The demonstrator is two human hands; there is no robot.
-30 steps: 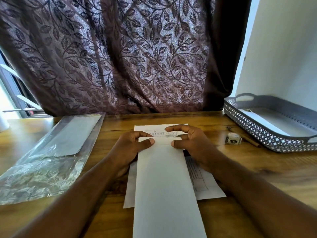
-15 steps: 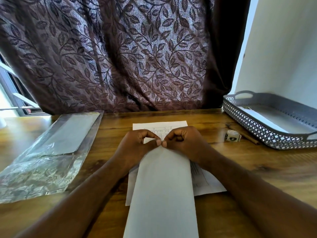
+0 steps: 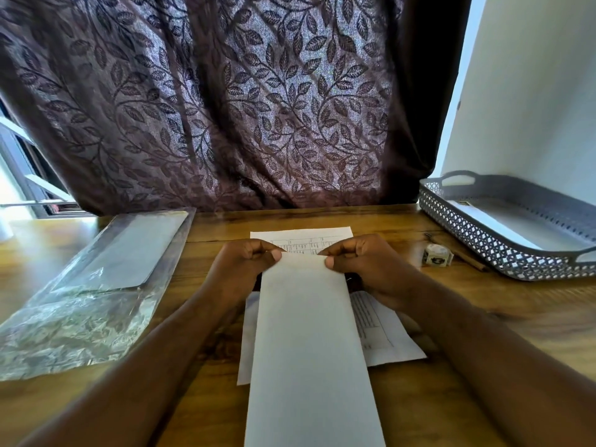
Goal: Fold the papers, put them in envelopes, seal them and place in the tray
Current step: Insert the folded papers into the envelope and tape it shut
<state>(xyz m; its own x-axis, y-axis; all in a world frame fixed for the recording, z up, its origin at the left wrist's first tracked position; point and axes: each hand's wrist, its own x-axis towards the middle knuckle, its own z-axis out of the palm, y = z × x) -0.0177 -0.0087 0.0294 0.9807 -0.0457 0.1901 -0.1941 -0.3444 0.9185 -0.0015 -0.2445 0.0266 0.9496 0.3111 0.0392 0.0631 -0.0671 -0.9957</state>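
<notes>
Now both hands sit at the far corners of the long white envelope [image 3: 309, 333]. The left hand [image 3: 238, 269] pinches the left corner between thumb and curled fingers, and the right hand [image 3: 364, 269] pinches the right corner the same way. Half a second ago the two thumbs met at the middle of that edge; since then they have slid apart to the corners. I read that as a pressing run along the flap, so the sealing step is underway or nearly done. The flap itself is too blurred to tell if it's stuck down. The envelope runs from the hands toward the camera, over printed sheets [image 3: 303, 236] on the wooden table [image 3: 483, 317]. The grey perforated tray [image 3: 477, 233] stands well apart at the right with a flat white item inside. A small white roll [image 3: 437, 253] lies near the tray, and a plastic packet [image 3: 96, 285] lies at the left. The envelope is not yet in the tray.
</notes>
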